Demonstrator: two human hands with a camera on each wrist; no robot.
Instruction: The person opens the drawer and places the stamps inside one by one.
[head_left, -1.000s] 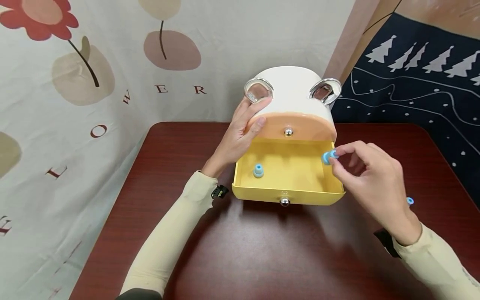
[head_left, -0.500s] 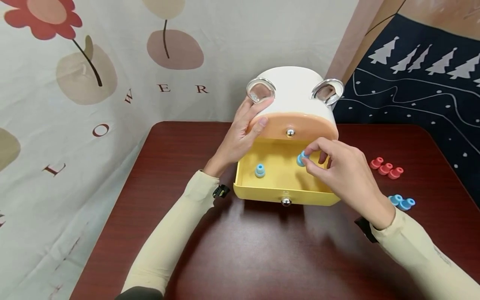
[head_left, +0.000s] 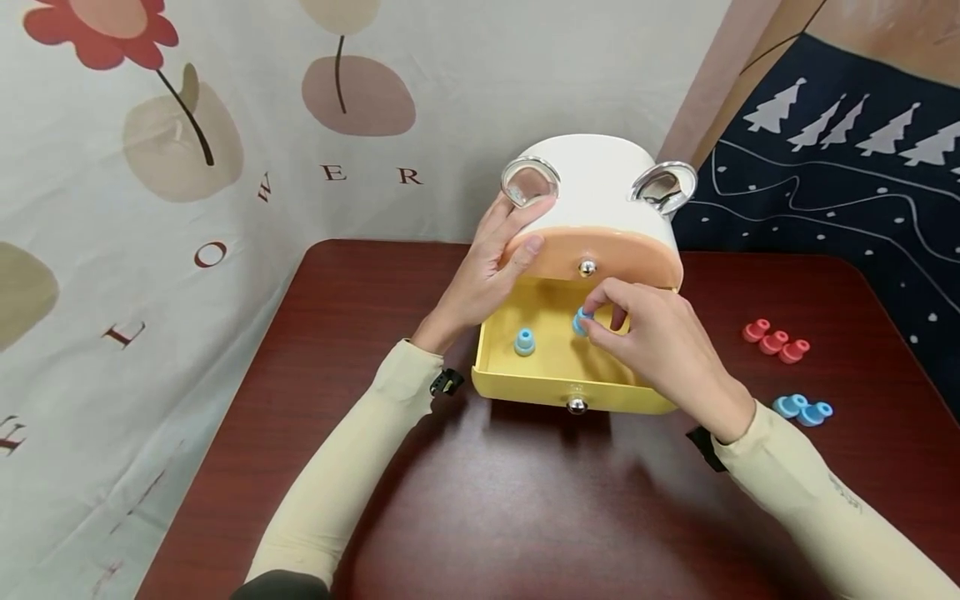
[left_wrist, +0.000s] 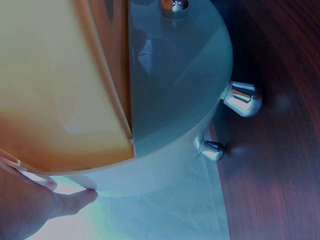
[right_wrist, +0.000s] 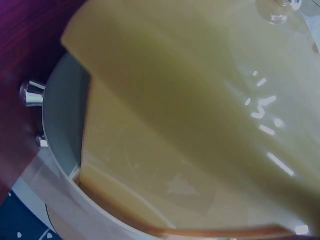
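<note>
In the head view a small white drawer box (head_left: 603,179) has an orange upper drawer (head_left: 558,250) and a yellow lower drawer (head_left: 532,383) pulled out. My left hand (head_left: 487,271) rests against the box's left side, straight thumb (left_wrist: 77,202) along it. My right hand (head_left: 660,333) pinches a small blue stepped peg (head_left: 580,323) between thumb and index finger, over the right-middle of the yellow drawer; whether the peg touches the floor is unclear. A similar blue peg (head_left: 524,342) with a hollow top stands upright in the drawer's left part. The right wrist view shows no fingers.
Three red pegs (head_left: 773,342) lie in a row on the dark red table (head_left: 360,333) at right. Two blue pegs (head_left: 813,414) lie nearer me. Silver rings (head_left: 530,182) stick up from the box top, and silver knobs (head_left: 577,405) front the drawers.
My right hand has carried the blue peg leftward, from the yellow drawer's right edge to over its right-middle. Red and blue pegs behind the arm have come into sight. The left hand stays on the box.
</note>
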